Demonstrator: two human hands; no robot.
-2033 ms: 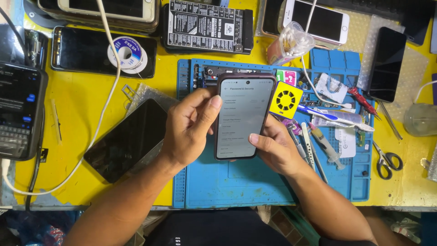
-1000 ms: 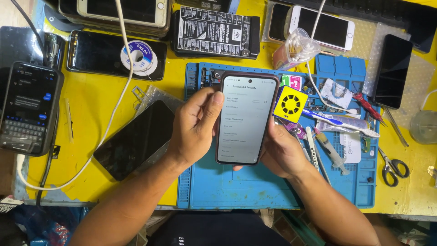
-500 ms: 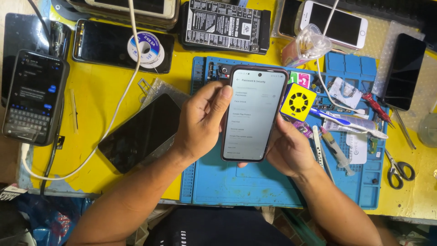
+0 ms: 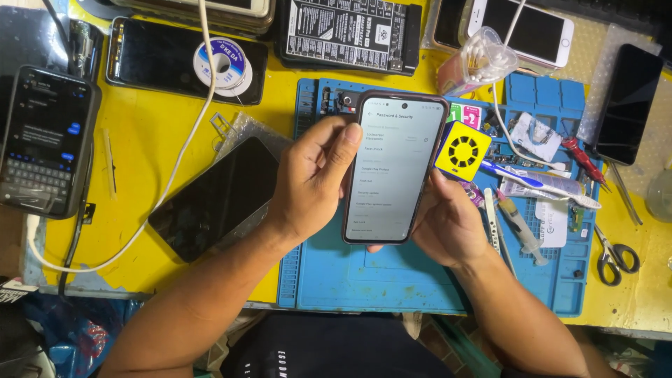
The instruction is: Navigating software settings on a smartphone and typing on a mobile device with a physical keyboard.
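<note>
Both hands raise a dark-framed smartphone with lit settings screen (image 4: 393,170) above the blue silicone repair mat (image 4: 364,269). Left hand (image 4: 311,178) grips its edge, thumb over the glass for scrolling; right hand (image 4: 448,224) cradles the back.

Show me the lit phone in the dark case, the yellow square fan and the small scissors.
lit phone in the dark case (image 4: 394,171), head view, middle of the screen.
yellow square fan (image 4: 463,150), head view, centre of its round grille.
small scissors (image 4: 616,255), head view, the finger loops.
</note>
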